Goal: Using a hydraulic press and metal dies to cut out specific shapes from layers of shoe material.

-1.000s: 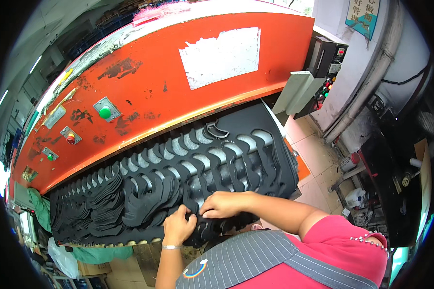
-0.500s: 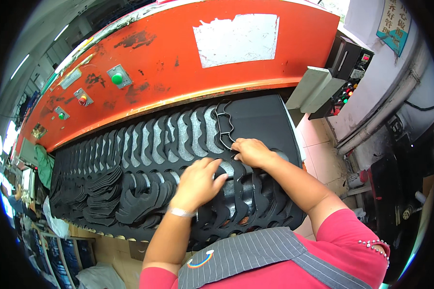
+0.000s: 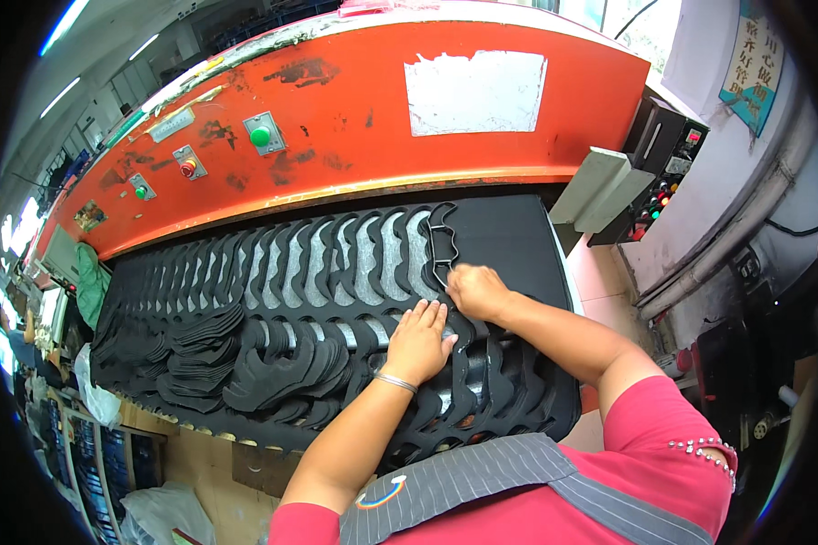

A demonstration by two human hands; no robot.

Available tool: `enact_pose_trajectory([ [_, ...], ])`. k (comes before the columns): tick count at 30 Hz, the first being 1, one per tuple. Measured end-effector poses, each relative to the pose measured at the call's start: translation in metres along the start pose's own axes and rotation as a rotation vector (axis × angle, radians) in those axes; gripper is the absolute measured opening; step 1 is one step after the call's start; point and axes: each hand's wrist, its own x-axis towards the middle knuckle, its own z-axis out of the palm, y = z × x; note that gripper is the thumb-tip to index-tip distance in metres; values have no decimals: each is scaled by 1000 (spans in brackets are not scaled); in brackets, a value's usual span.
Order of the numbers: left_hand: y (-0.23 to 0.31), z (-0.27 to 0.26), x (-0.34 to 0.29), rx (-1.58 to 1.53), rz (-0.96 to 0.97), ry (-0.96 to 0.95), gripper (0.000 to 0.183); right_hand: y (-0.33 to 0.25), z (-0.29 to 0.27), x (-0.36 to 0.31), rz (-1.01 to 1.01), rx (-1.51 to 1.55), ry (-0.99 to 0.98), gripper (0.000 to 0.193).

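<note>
A black foam sheet (image 3: 504, 232) lies before me, cut through with rows of wavy openings. On its far right part stands a thin wavy metal cutting die (image 3: 443, 243) with cross bars, just right of the last opening. My right hand (image 3: 478, 292) is closed round the near end of this die, its fingertips partly hidden. Next to it, my left hand (image 3: 418, 343) lies flat on the cut sheet, fingers stretched out and holding nothing. Loose stacks of cut black foam pieces (image 3: 286, 374) rest on the sheet to the left of my left hand.
Behind the sheet runs the orange machine beam (image 3: 354, 118) with a green button (image 3: 261, 137) and a red knob (image 3: 188, 168). At the right are a grey metal block (image 3: 595, 191) and a black control box (image 3: 659, 163). A plastic bag (image 3: 100, 391) hangs at the left end.
My left hand has moved right and come down flat on the sheet near my right hand. The right hand stays at the die's near end. The whole view has shifted slightly.
</note>
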Motion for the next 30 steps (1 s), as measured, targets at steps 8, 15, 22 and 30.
enact_pose_trajectory([
  [8, -19, -19, 28, -236, -60, 74, 34, -12, -88, 45, -223, -167, -86, 9],
  [15, -53, 4, 67, -345, 180, 48, 15, -6, -17, -14, 29, -82, -201, 19],
  [22, -59, -3, 77, -311, 288, -6, 11, 6, 0, -17, 6, 15, -74, 13],
  [30, -62, -52, 136, -604, 374, 168, 4, 0, -85, 39, 65, 179, -6, 11],
])
